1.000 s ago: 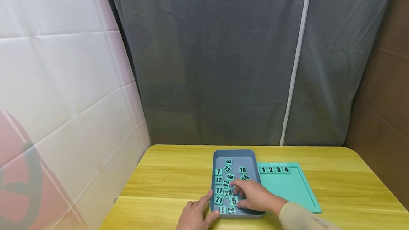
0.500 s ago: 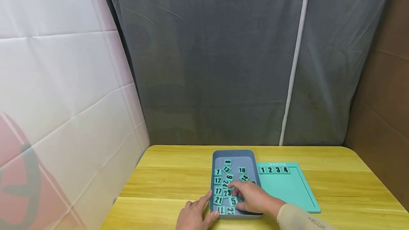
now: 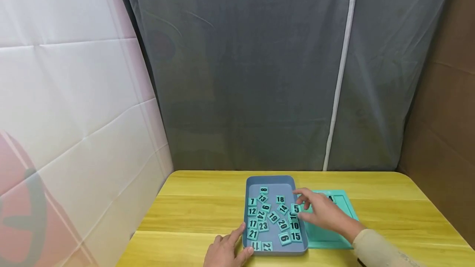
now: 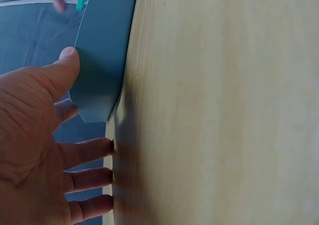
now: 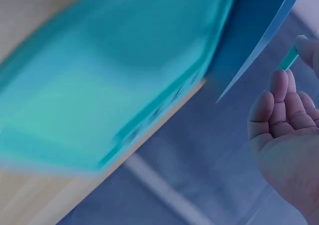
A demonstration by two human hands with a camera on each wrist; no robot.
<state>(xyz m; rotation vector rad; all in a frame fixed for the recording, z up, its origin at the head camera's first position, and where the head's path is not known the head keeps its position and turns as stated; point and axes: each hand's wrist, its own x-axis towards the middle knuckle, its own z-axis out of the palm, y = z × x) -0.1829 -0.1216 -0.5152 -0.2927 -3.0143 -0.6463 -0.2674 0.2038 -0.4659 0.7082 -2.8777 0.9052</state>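
My right hand [image 3: 322, 210] pinches a small teal tile marked 5 [image 3: 295, 208] between thumb and fingers, held above the right side of a blue-grey tray [image 3: 272, 183]. In the right wrist view the tile [image 5: 288, 59] shows edge-on between the fingertips. My left hand [image 3: 225, 252] lies at the tray's near left corner, thumb along the front wall and index finger at the left side. Its other fingers reach down to the tabletop in the left wrist view. Loose number tiles, among them 18 [image 3: 280, 199], 19 [image 3: 273, 217] and 21 [image 3: 252, 234], lie in the tray at various angles.
To the right of the tray lies a teal board [image 3: 328, 238], partly covered by my right hand and forearm; a 4 tile [image 3: 330, 198] shows at its top. Both stand on a yellow wood table [image 3: 200, 201]. Grey curtain [image 3: 241, 73] hangs behind, white cloth [image 3: 81, 73] at left.
My right hand has lifted the 5 tile from the near part of the tray and moved it up and to the right. Tiles it covered now show. The left hand stays at the corner.
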